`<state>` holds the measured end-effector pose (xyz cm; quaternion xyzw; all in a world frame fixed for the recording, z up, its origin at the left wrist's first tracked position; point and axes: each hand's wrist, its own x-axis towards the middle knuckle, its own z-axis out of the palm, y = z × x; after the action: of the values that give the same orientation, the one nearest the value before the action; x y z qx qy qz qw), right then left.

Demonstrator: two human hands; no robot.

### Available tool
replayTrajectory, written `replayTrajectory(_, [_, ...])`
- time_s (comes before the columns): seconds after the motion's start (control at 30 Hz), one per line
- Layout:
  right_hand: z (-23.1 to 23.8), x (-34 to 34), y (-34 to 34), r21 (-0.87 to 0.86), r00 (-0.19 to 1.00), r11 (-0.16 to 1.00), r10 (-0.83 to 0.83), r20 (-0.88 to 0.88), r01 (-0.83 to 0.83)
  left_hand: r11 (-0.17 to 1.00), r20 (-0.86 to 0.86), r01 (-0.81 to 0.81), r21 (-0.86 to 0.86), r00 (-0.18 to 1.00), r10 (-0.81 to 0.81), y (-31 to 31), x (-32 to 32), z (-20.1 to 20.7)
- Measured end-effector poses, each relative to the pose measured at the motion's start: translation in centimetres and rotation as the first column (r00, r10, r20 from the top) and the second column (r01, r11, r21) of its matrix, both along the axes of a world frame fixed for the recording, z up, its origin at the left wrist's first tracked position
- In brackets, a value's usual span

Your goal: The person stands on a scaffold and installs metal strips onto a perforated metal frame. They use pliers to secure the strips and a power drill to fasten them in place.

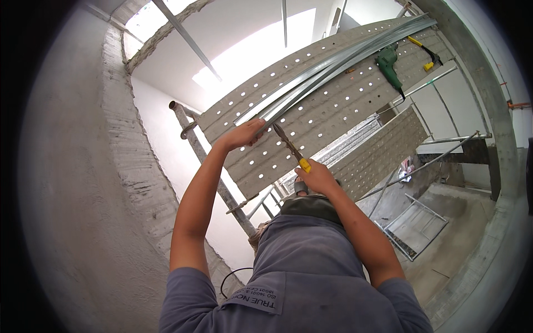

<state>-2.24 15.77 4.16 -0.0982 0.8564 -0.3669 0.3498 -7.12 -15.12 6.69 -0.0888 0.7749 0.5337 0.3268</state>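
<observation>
My left hand (pixel 244 135) is closed around the near end of a long, thin galvanized metal channel (pixel 311 89). Tin snips (pixel 290 147) with a yellow grip are held in my right hand (pixel 317 177), their jaws pointing up toward that same end. The jaws are close to the metal; whether they touch it I cannot tell. More metal channels (pixel 333 62) lie alongside, stretching to the far right across a perforated scaffold platform (pixel 344 105).
A green power drill (pixel 388 64) and a hammer (pixel 426 51) with yellow on it lie at the platform's far right. Scaffold pipes (pixel 202 152) stand at its left edge. Below right, a lower perforated plank (pixel 383 141) and a metal frame (pixel 413 227) show. A rough wall (pixel 72 166) rises at left.
</observation>
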Motion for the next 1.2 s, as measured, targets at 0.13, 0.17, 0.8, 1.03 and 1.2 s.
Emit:
replayTrajectory(0.13, [0.7,-0.6,-0.7,0.028,1.000,0.999,0.017,-0.015,-0.017,1.000,0.006,-0.004,-0.011,1.000,0.004,0.3,0.2,0.7])
replayTrajectory(0.17, [1.2,-0.8,-0.8,0.045,0.999,0.999,0.028,-0.037,-0.026,1.000,0.002,-0.002,-0.017,1.000,0.002,0.4,0.3,1.0])
replayTrajectory(0.8, [1.9,-0.5,-1.6,0.108,0.999,0.994,0.021,-0.034,-0.018,0.999,0.001,0.004,-0.049,1.000,-0.004,0.6,0.5,0.5])
replayTrajectory(1.03, [-1.2,-0.3,-1.6,0.094,0.997,0.995,0.026,-0.073,-0.019,1.000,-0.041,0.004,-0.027,0.999,-0.005,0.8,0.3,-0.4])
replayTrajectory(1.2, [-1.7,0.3,-1.9,0.079,0.999,0.996,-0.025,-0.041,0.028,0.998,-0.094,-0.053,0.025,0.994,0.055,1.0,0.8,-1.3])
